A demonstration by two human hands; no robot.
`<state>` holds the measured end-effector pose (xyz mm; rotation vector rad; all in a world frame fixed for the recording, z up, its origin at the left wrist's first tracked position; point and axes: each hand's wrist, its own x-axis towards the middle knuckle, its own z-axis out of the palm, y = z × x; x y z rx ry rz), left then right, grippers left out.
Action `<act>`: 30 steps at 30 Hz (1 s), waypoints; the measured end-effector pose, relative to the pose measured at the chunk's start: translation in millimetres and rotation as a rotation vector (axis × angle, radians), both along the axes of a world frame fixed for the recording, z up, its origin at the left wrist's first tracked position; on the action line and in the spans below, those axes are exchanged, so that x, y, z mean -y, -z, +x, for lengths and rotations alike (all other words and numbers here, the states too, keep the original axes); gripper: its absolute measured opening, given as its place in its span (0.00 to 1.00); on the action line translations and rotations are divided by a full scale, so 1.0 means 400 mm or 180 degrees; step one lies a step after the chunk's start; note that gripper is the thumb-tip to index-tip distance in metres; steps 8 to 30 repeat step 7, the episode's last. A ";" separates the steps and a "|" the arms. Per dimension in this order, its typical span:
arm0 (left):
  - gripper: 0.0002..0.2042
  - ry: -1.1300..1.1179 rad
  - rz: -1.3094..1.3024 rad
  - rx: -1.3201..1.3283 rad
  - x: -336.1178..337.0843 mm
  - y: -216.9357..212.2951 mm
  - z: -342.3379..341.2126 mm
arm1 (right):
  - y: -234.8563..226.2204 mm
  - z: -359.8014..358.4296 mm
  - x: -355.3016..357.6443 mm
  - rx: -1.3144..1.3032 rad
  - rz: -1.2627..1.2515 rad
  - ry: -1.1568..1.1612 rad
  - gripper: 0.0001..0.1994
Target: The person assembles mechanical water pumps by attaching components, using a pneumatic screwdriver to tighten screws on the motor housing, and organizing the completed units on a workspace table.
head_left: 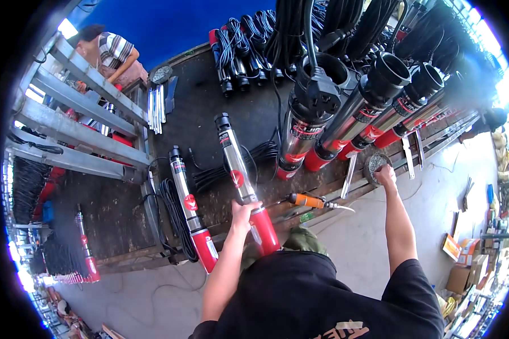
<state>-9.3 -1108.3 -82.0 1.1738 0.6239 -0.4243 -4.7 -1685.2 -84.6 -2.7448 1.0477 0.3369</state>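
Observation:
My left hand is wrapped round a submersible pump, just above its red end section. The pump has a bright metal body and a black top; it lies slanted over the bench's front edge. To the right, my right hand is at a round bowl of small metal parts. Its fingers are curled down into the bowl, and I cannot make out what they hold. Left of the held pump lies a second pump of the same kind, beside a coil of black cable. An orange power screwdriver lies between my hands.
Several pumps stand along the bench's right part, with a black plug hanging before them. Cabled pumps lie at the back. Metal strips and another bowl are near a steel frame. Another person sits beyond it.

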 end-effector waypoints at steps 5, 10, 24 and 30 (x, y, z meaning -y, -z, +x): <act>0.30 0.0150 -0.0165 0.0043 0.003 -0.001 0.008 | 0.041 -0.013 0.043 -0.0176 -0.0359 -0.0398 0.12; 0.30 0.0132 -0.0167 0.0045 0.000 0.008 0.005 | 0.045 -0.007 0.038 -0.0173 -0.0410 -0.0471 0.12; 0.30 0.0132 -0.0167 0.0045 0.000 0.008 0.005 | 0.045 -0.007 0.038 -0.0173 -0.0410 -0.0471 0.12; 0.30 0.0132 -0.0167 0.0045 0.000 0.008 0.005 | 0.045 -0.007 0.038 -0.0173 -0.0410 -0.0471 0.12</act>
